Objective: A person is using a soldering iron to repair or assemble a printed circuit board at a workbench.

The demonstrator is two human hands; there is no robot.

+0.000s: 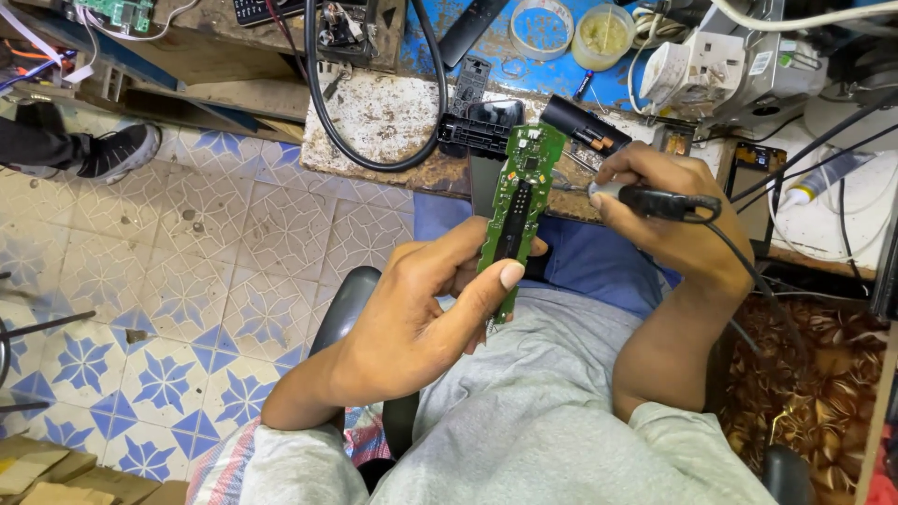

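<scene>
Indoors, cluttered workbench (393,122), tiled floor (187,281), left hand (412,318) gripping circuit board (519,201), right hand (669,210) gripping soldering iron (655,199)

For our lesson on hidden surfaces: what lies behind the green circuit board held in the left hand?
Behind the circuit board you can see the left hand's fingers, blue fabric on the lap and the workbench edge. The board's back face and the fingertips behind it are covered.

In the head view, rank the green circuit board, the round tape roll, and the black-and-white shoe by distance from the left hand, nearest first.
1. Green circuit board: pinched in the left hand, in front of the person's lap.
2. Round tape roll: up on the blue bench top, beyond the board.
3. Black-and-white shoe: on the tiled floor, far out to the left; not much farther than the tape roll.
</scene>
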